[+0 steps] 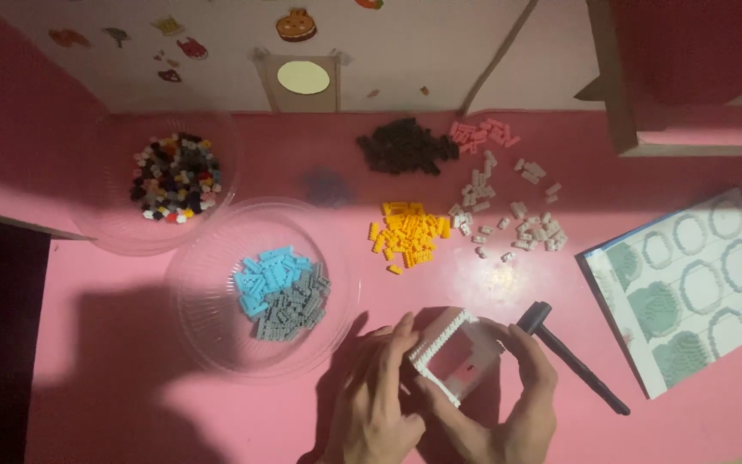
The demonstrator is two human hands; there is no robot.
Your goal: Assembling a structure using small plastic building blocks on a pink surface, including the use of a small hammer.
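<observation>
Both my hands hold a small square build of tiny bricks [457, 354], with white edges and a pink inside, low over the pink table [113, 378]. My left hand [377, 404] grips its left side, thumb on the white edge. My right hand [513, 395] cups its right side. A black tool with a hammer-like head [570, 357] lies just right of my right hand. Loose brick piles lie beyond: yellow [407, 235], white-grey [508, 215], dark brown [405, 146], pink [483, 131].
A clear bowl [208, 344] holds blue and grey bricks, left of my hands. A second clear bowl [96, 232] with mixed dark bricks sits farther back left. An instruction sheet [697, 283] lies at the right. A wall with stickers runs along the back.
</observation>
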